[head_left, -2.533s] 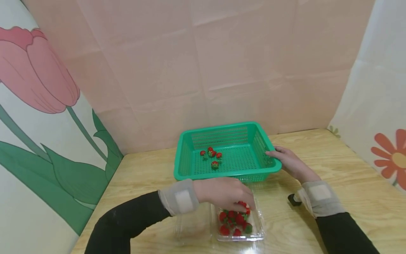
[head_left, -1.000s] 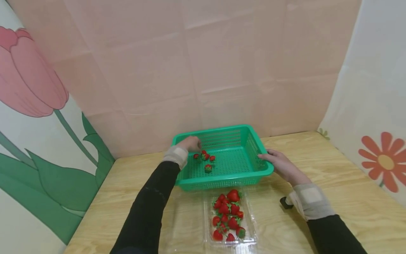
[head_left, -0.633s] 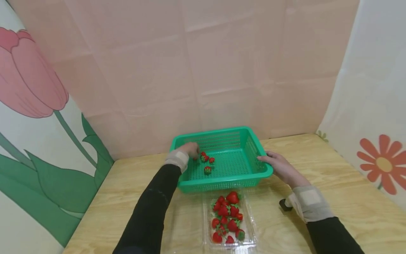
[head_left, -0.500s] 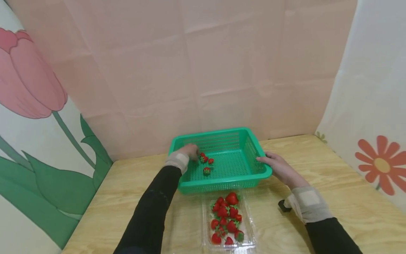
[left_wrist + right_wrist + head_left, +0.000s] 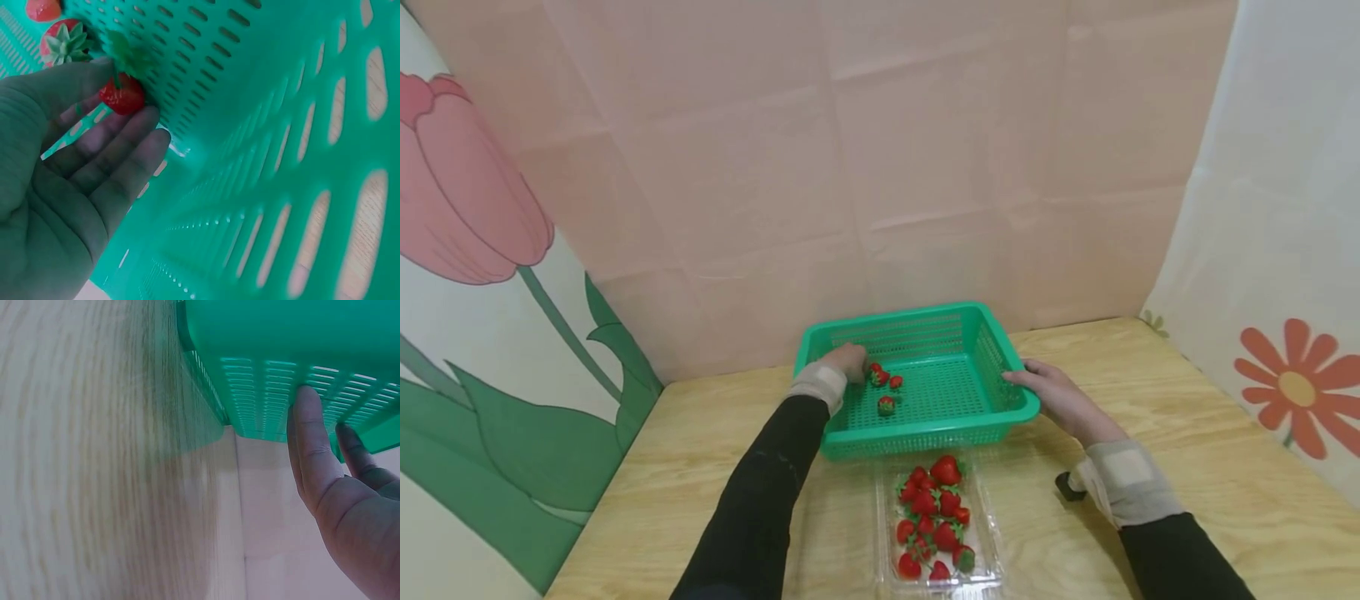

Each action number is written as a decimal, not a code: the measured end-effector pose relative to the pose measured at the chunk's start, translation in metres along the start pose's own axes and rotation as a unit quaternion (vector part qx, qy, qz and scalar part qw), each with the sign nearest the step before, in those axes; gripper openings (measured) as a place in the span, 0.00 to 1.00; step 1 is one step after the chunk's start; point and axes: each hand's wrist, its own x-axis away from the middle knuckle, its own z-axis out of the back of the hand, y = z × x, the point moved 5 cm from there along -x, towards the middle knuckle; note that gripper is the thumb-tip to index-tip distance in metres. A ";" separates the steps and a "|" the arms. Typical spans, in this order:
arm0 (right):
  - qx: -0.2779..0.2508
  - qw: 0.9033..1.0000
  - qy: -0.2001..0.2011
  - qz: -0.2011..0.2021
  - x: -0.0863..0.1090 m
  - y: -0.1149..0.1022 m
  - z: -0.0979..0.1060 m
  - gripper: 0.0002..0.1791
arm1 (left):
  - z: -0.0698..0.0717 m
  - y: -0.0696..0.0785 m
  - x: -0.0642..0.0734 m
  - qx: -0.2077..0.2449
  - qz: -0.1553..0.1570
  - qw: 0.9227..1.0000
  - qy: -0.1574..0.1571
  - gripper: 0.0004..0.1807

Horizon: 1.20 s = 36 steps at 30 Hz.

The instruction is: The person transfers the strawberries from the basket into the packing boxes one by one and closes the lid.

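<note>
A green plastic basket (image 5: 925,433) stands near the back wall with a few strawberries (image 5: 886,406) on its floor. Inside its left end, my left hand (image 5: 847,361) pinches a small strawberry (image 5: 124,95) between thumb and fingertips; the left wrist view shows its green leaves. At the right end, my right hand (image 5: 1060,396) holds the basket's rim. Its thumb reaches over the rim, and its fingers (image 5: 315,440) lie against the slotted outer wall. In front of the basket, a clear plastic clamshell (image 5: 992,558) holds several strawberries (image 5: 946,471).
All this stands on a light wooden table (image 5: 722,433). A pink sheet (image 5: 775,208) covers the wall right behind the basket. Flower-printed panels (image 5: 1292,250) close off both sides. A small black object (image 5: 1070,486) is at the right wrist's band.
My left hand has gone from the clamshell into the basket and taken hold of its leftmost strawberry. One more strawberry lies at the clamshell's far end. My right hand has stayed on the basket.
</note>
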 end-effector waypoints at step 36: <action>0.023 1.000 -0.015 -0.004 -0.016 -0.002 0.005 0.48 | 0.080 0.036 0.040 -0.026 -0.157 0.984 0.075 0.08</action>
